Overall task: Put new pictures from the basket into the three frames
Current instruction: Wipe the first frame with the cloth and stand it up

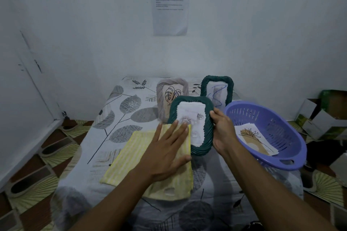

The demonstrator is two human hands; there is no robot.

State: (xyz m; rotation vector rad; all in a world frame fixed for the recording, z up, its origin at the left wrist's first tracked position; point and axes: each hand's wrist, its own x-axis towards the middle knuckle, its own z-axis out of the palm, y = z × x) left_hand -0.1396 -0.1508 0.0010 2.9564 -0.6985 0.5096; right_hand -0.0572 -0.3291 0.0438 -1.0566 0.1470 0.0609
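Observation:
A dark green frame (206,127) with a pale picture in it stands tilted at the middle of the table. My right hand (223,129) grips its right edge. My left hand (169,148) lies flat, fingers spread, on a yellow striped cloth (131,157) that covers the frame's lower left part. Behind stand a grey frame (161,95) with a leaf drawing and a second green frame (230,88) with a blue scribble picture. At the right, a purple basket (289,137) holds pictures (253,139); the top one shows a brown plant drawing.
The table carries a white cloth with grey leaf print (122,110). It stands against a white wall with a printed sheet (170,5) taped up. Cardboard boxes (323,116) sit on the patterned floor at the far right.

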